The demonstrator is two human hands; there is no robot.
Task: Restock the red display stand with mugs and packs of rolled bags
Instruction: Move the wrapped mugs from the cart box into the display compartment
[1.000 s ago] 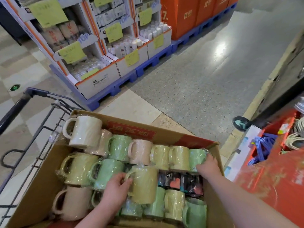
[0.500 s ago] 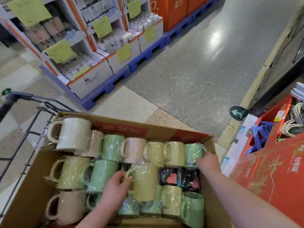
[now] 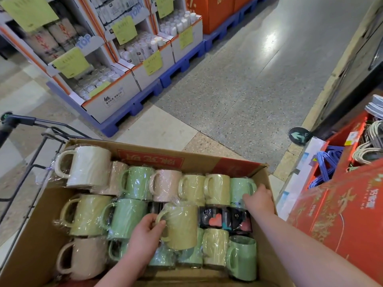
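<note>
A cardboard box [image 3: 228,166] in front of me holds several plastic-wrapped mugs in white, green, yellow and pink. My left hand [image 3: 143,235] grips the handle of a yellow-green mug [image 3: 182,224] lying on top in the middle. My right hand [image 3: 259,199] curls round a light green mug [image 3: 238,189] at the box's far right corner. Black packs of rolled bags [image 3: 223,219] with coloured hearts lie between the mugs. The red display stand [image 3: 342,214] is at the right.
The box rides on a metal trolley [image 3: 27,146] at the left. Blue and white hangers [image 3: 325,162] fill the red stand's compartments. Shelving displays on blue pallets [image 3: 132,104] stand across the speckled floor, with orange boxes [image 3: 217,11] behind.
The view has shifted slightly. My left hand's fingers have closed tighter on the yellow-green mug's handle. My right hand stays on the light green mug.
</note>
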